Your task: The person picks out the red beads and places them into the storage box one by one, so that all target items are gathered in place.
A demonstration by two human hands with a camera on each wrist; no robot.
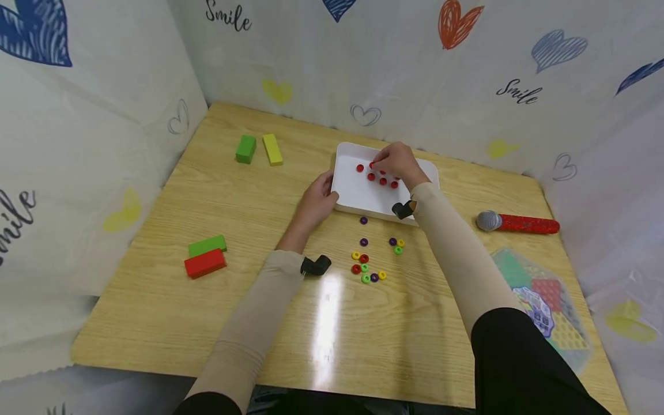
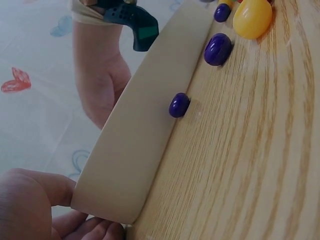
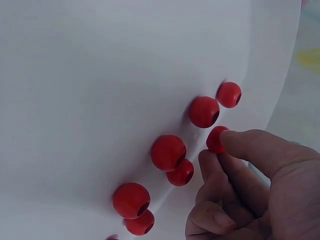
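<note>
Pinching a red bead [image 3: 216, 140] over the white tray [image 1: 358, 196], the right hand [image 1: 398, 163] is hovering while the left hand [image 1: 317, 202] is gripping the tray's left edge.

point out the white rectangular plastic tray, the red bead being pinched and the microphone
white rectangular plastic tray [image 1: 346, 178], head view, bare floor
small red round bead [image 3: 216, 140], right wrist view, visible side
red-handled microphone with grey head [image 1: 529, 224], head view, handle

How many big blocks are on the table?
4. A green block and a yellow block lie side by side far back; a second green block touches a red block nearer, on the left.
</note>
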